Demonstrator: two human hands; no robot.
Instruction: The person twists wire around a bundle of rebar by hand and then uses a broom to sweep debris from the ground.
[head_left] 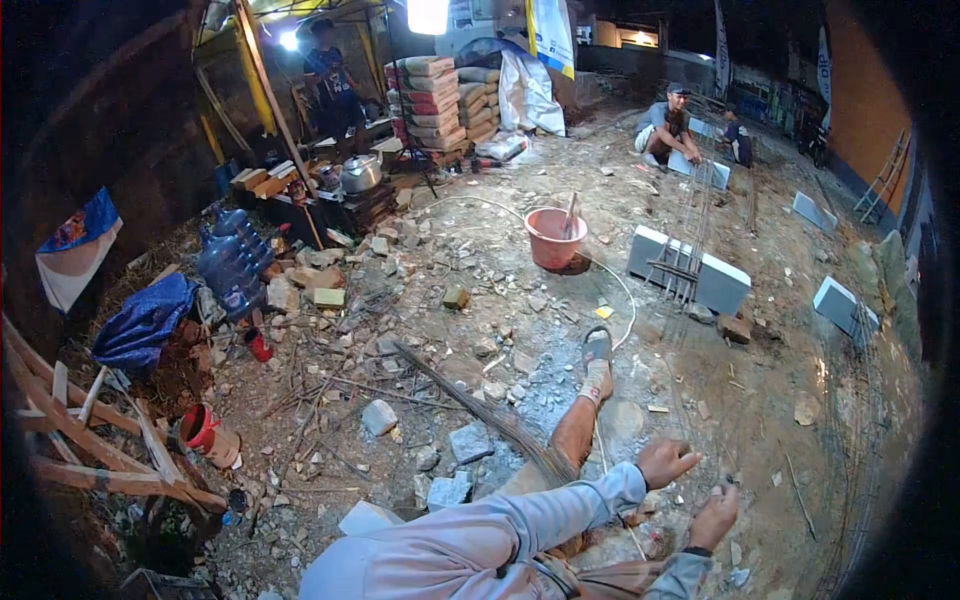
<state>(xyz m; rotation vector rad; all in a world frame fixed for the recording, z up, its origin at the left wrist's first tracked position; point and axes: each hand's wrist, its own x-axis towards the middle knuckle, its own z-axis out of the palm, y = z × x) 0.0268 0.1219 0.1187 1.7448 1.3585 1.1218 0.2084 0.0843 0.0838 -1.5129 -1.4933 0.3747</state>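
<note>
Hovering over the stony ground (745, 405), the left hand (668, 463) pointed rightward, fingers close together; whether they pinched anything, I couldn't tell! Just beside it was the right hand (714, 518), fingers curled, a small dark object (731, 482) right at the tips, too small to name. And the bundle of thin rods (480, 405)? It sloped across the rubble, its near end at the bent leg (574, 432), well apart from the reddish bucket (552, 244).

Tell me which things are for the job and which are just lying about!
Probably for the job:
wire bundle at the leg
dark thing at the right hand, too small to name
metal rods

Probably just lying about:
water jugs
blue tarp
</note>
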